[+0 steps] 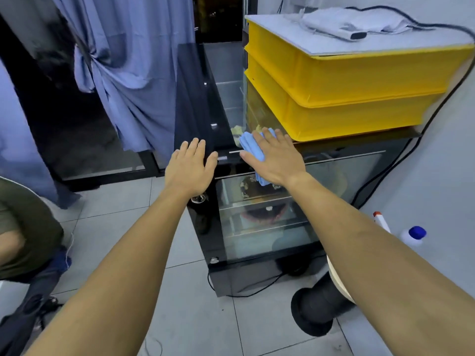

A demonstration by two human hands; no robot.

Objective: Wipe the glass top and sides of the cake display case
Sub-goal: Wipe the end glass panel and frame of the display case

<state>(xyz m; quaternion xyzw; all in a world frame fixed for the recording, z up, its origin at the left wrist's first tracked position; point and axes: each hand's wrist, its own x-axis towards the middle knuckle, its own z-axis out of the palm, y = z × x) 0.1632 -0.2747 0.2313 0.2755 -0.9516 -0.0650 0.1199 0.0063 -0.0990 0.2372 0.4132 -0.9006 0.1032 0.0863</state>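
right now the right hand (pixel 276 160) lies flat, fingers straight and together, pressing a folded light-blue cloth (pixel 250 146) onto the near left corner of the glass top of the cake display case (pixel 267 227). the cloth looks soft and ribbed, its folds showing past the fingertips and below the palm. the left hand (pixel 190 168) rests just to the left, fingers spread and straight, palm down on the glossy black corner of the case, holding nothing.

the case is a boxy cabinet with a black frame, clear glass panels and thin glass shelves; dark round cakes (pixel 262 214) show inside, blurred by reflections. two smooth yellow plastic crates (pixel 347 83) sit stacked on the far right of the top, capped by a flat pale board with a crumpled grey cloth (pixel 357 21) and a black cable (pixel 437 29) on it.

on the grey tiled floor (pixel 180 304) to the right stand a white spray bottle (pixel 381 220) with an orange tip and a white bottle with a blue cap (pixel 413 235); no label can be read. blue curtains (pixel 133 73) hang knotted at far left.
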